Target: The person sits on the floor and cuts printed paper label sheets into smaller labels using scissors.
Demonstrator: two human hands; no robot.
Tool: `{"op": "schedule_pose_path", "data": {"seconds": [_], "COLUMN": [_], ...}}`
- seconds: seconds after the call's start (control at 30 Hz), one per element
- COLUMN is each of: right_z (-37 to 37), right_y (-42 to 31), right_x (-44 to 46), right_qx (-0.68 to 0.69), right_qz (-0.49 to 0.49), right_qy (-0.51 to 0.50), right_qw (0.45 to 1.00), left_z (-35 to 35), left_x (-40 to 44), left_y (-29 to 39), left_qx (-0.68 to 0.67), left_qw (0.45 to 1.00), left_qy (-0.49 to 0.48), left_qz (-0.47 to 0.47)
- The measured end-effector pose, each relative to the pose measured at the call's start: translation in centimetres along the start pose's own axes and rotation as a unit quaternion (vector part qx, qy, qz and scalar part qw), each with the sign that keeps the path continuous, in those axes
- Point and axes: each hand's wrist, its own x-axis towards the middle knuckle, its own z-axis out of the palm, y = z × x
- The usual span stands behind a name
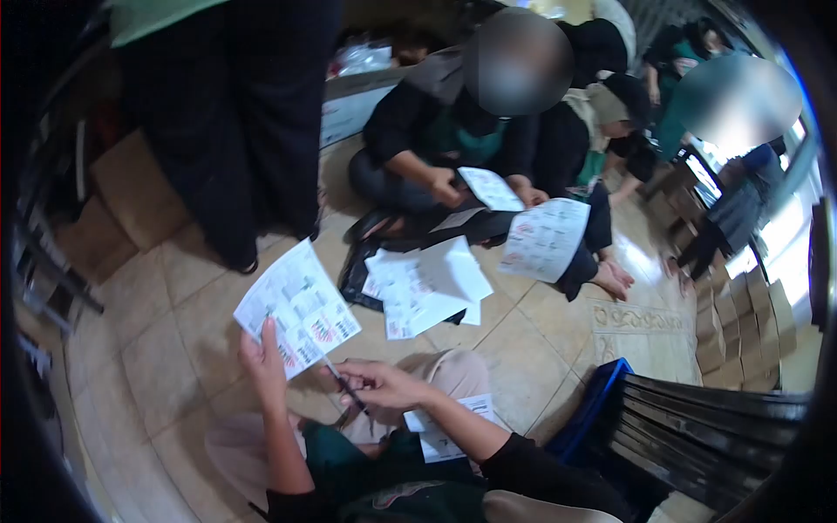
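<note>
My left hand [264,359] grips the lower left edge of a white printed sheet [296,309], which is held up and tilted, with red and black print. My right hand [375,384] is closed on a thin dark tool, perhaps scissors or a cutter [350,394], whose tip meets the lower edge of the sheet. Smaller printed pieces [446,443] rest on my lap by my right forearm. Beyond my hands, several loose printed sheets [427,283] lie overlapping on the tiled floor.
A seated co-worker [445,131] across from me holds printed sheets. Another person [235,113] stands at the left. A blue crate [602,401] with dark slats is at my right. Cardboard boxes [745,327] stand far right; more people are behind.
</note>
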Motion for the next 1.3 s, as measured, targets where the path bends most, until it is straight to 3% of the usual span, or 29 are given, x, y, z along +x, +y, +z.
{"op": "schedule_pose_path", "data": {"seconds": [0.23,0.43,0.67,1.03,1.23,1.3], "right_z": [0.1,0.0,0.1,-0.9,-1.7,-2.0], "right_y": [-0.4,-0.5,0.6,0.7,1.0,0.6], "right_x": [0.4,0.5,0.7,1.6,2.8,3.1], "right_qx": [0.056,0.099,0.057,-0.024,-0.055,-0.043], "right_qz": [-0.006,0.046,0.014,-0.030,-0.032,0.034], "right_qy": [0.008,-0.023,-0.017,-0.016,-0.034,-0.054], "right_qw": [0.998,0.994,0.998,0.999,0.997,0.997], "left_z": [0.6,0.4,0.0,-0.1,-0.2,-0.4], "left_x": [-0.2,-0.2,-0.2,-0.2,0.1,0.1], "left_y": [1.2,1.3,0.9,0.6,1.1,0.8], "left_qx": [-0.049,-0.032,-0.086,-0.057,-0.070,-0.066], "left_qw": [0.998,0.999,0.994,0.998,0.998,0.998], "left_qy": [-0.016,-0.027,-0.058,-0.030,-0.003,-0.001], "left_qz": [-0.025,-0.032,-0.022,-0.026,0.007,-0.008]}}
